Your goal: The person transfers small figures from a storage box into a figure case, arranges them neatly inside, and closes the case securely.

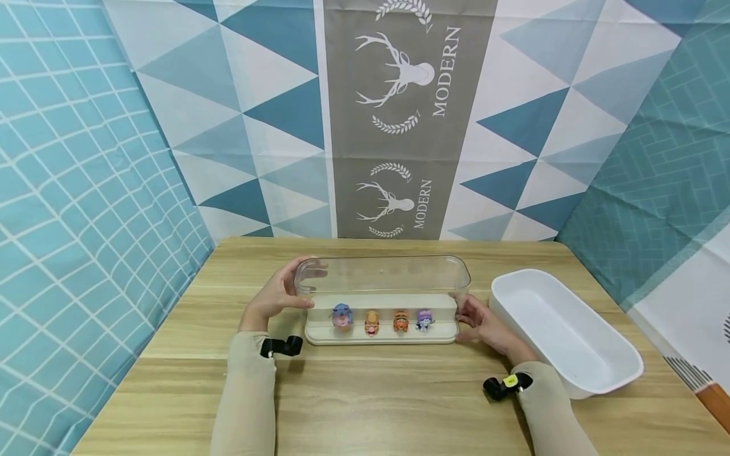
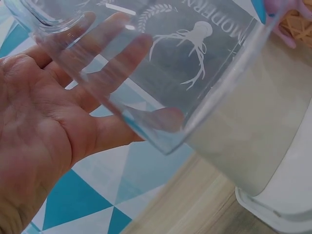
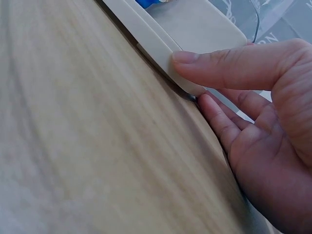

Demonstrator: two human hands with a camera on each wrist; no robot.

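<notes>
In the head view a long cream display base (image 1: 382,339) with a raised back step lies on the table. Its tall clear cover (image 1: 383,273) is off the base and stands tilted behind it. My left hand (image 1: 272,299) grips the cover's left end, with the thumb (image 2: 161,118) on one side and the fingers seen through the clear plastic. At the base's right end my right hand (image 1: 487,326) pinches the corner, its thumb (image 3: 219,66) on the rim. Along the front step sit small figurines: a blue one (image 1: 342,316), two orange ones (image 1: 372,322) and a purple one (image 1: 424,320).
A white open tub (image 1: 561,323) stands at the right, close to my right hand. The wooden table (image 1: 376,399) meets a patterned cloth backdrop (image 1: 285,126) at its far edge. Blue tiled cloth (image 1: 74,209) hangs along the left side.
</notes>
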